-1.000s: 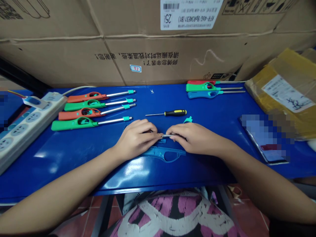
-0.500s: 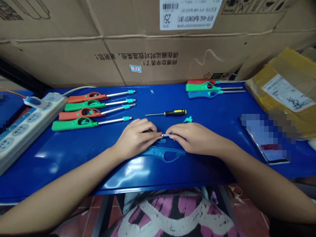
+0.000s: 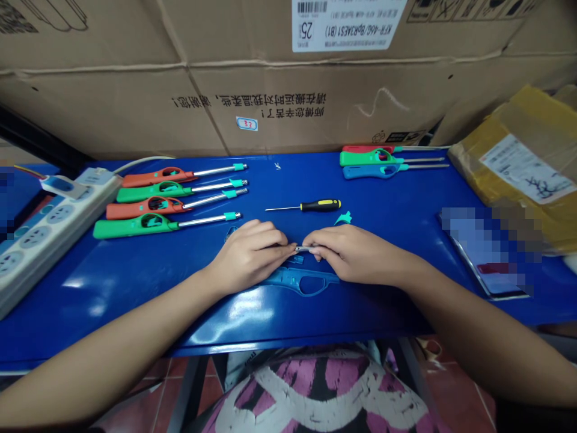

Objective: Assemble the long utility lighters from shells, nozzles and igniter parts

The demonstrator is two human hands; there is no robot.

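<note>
A thin silvery metal tube [image 3: 303,248] spans the small gap between my hands, above the blue table. My left hand [image 3: 252,254] pinches its left end with thumb and finger. At the other end, my right hand [image 3: 356,252] is closed on the tube, hiding most of it. Just below lies an opened blue lighter shell [image 3: 287,278], its left end covered by my left hand. A small blue part [image 3: 296,260] sits between the shell and the tube. Beyond my right hand is a teal plastic piece [image 3: 344,218]. The black and yellow screwdriver [image 3: 320,205] lies farther back.
Several orange and green stick lighters [image 3: 135,227] lie in a row at left, by a white power strip [image 3: 63,222]. Three more lighters [image 3: 365,159] lie at back right. A phone [image 3: 484,258] and a taped parcel [image 3: 532,162] are at right; a large carton [image 3: 270,90] stands behind.
My hands stay almost in place around the metal tube. The fingers of my right hand have shifted slightly at its end. Nothing else has visibly moved on the table.
</note>
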